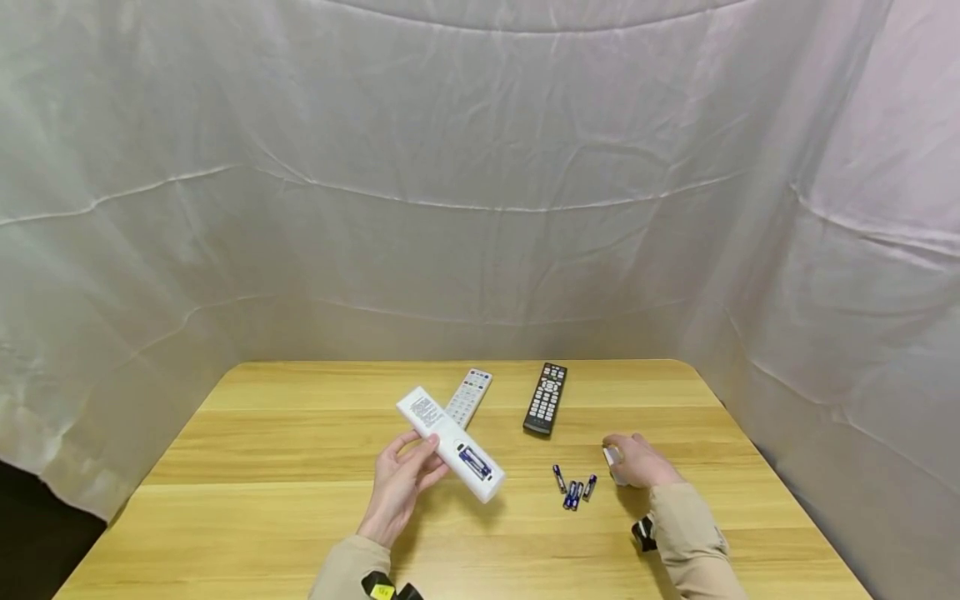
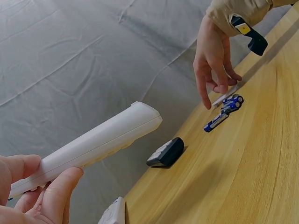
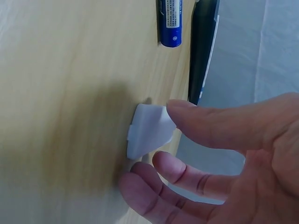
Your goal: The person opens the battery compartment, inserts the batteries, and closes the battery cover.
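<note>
My left hand grips a white remote control, tilted with its back facing up, above the table. Its battery bay lies uncovered, with batteries inside. In the left wrist view, the thumb and fingers pinch the white remote near one end. At the right, my right hand reaches down to a small white battery cover on the table. Its thumb tip overlaps one edge of the cover, and the other fingertips, bent, are close by the opposite edge.
Several blue batteries lie on the wooden table left of my right hand. A black remote rests button side up farther back. Behind the held remote lies another white remote. Grey cloth hangs around the table.
</note>
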The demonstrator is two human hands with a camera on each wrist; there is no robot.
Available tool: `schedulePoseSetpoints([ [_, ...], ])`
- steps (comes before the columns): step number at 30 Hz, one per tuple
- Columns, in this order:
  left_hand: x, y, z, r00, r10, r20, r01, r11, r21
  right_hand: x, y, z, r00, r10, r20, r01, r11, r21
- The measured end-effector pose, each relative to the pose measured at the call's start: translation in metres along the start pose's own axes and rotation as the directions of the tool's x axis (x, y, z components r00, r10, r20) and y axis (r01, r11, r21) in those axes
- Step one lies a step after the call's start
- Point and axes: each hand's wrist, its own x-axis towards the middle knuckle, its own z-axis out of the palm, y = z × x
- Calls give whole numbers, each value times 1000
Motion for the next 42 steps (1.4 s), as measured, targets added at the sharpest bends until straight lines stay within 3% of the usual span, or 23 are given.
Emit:
schedulePoseSetpoints([
  [18, 0, 0, -1, 1000, 1, 3, -1, 1000, 2, 4, -1, 3, 999, -32, -37, 31, 999, -25],
  [31, 0, 0, 0, 1000, -1, 0, 1, 1000, -2, 7, -1, 4, 999, 15, -48, -16, 1000, -23],
  [42, 0, 0, 0, 1000, -1, 3, 1, 1000, -3, 0, -4, 9, 988, -8, -155, 12, 1000, 28],
])
